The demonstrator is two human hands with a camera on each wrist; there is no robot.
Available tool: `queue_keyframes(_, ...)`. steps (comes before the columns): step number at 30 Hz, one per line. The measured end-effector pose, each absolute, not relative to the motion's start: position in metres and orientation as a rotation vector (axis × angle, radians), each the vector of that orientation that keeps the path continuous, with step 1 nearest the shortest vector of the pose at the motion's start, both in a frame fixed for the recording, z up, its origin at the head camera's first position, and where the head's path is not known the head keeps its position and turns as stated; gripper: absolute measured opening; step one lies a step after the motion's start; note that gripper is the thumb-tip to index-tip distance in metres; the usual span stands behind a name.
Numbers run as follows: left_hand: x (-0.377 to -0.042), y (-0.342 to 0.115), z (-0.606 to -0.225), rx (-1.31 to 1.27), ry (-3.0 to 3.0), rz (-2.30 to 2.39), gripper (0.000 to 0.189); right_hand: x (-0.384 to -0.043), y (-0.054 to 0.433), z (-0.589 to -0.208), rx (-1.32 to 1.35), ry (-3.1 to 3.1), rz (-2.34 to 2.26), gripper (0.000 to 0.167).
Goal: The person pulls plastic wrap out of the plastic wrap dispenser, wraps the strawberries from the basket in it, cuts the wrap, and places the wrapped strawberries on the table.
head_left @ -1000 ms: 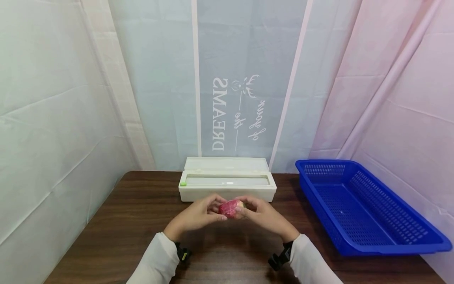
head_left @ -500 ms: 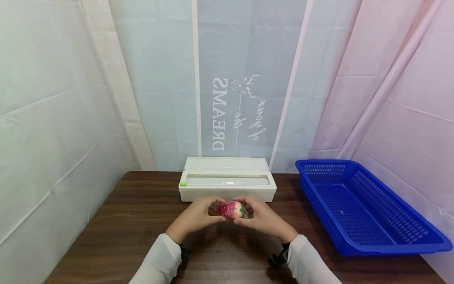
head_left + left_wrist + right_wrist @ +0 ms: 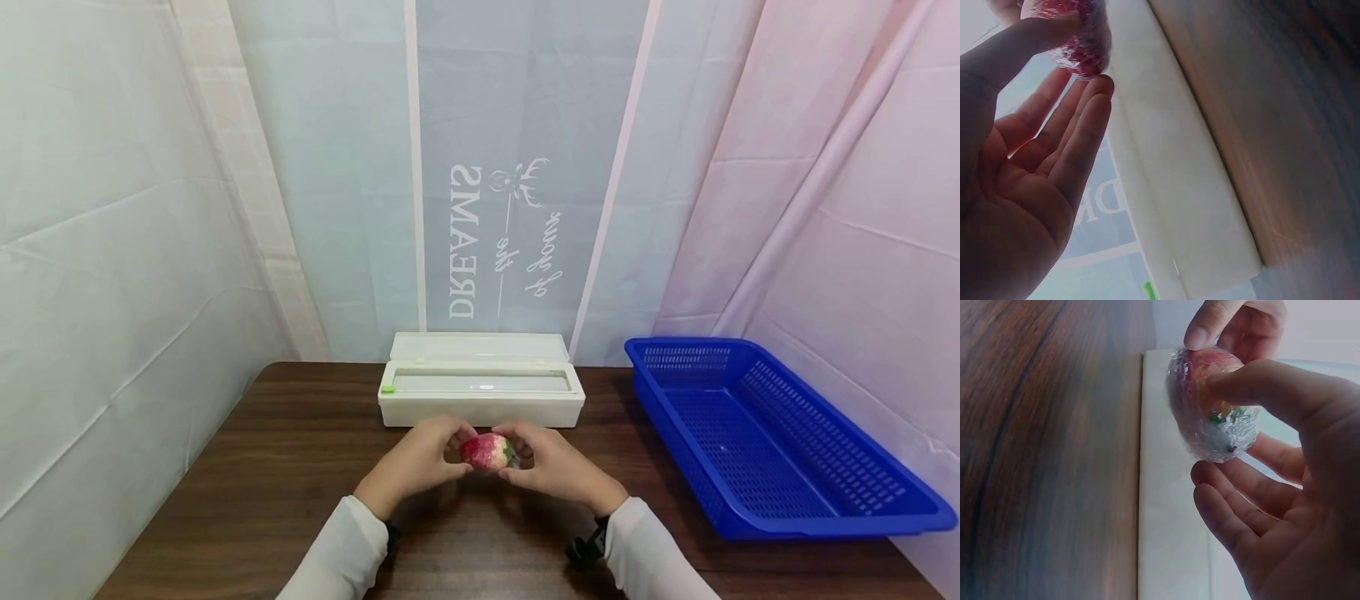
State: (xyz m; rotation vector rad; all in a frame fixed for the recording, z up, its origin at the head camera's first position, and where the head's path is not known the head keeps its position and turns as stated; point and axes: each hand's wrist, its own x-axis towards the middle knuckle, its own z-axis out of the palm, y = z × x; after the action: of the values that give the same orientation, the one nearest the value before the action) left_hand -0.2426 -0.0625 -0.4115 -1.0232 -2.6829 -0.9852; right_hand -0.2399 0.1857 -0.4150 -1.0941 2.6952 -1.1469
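Between both hands, above the table, is a strawberry-like fruit (image 3: 487,452), red with a pale end and green leaves, wrapped in clear plastic film. My left hand (image 3: 422,461) holds its red end, thumb on the near side and fingertips behind. At the leafy end my right hand (image 3: 557,463) pinches it between thumb and fingers. In the right wrist view crinkled film bunches over the leaves of the fruit (image 3: 1213,419). The left wrist view shows the left thumb (image 3: 1022,44) lying across the wrapped red side, with the other fingers spread below.
Just behind the hands stands a long white cling film box (image 3: 480,410), its lid (image 3: 480,346) raised and a green slider (image 3: 387,388) at its left. A blue plastic basket (image 3: 750,450) sits at the right of the brown wooden table (image 3: 247,492). Fabric curtains enclose the back and sides.
The wrapped fruit has turned in the fingers, so its pale end and green leaves show more. Both hands have come slightly nearer the body; the right thumb has shifted off the fruit's front.
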Motion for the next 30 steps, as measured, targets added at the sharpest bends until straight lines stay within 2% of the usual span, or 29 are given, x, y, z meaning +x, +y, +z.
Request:
queue_keyframes(16, -0.242, -0.056, -0.423, -1.004, -2.876, -0.840, 0.028, -0.242, 0.187, -0.429, -1.123, 2.637, -1.002, 0.052)
queue_keyframes(30, -0.237, -0.054, -0.424, -0.984, -2.927, -0.757, 0.033, -0.244, 0.188, -0.435, -1.096, 2.661, -0.905, 0.061)
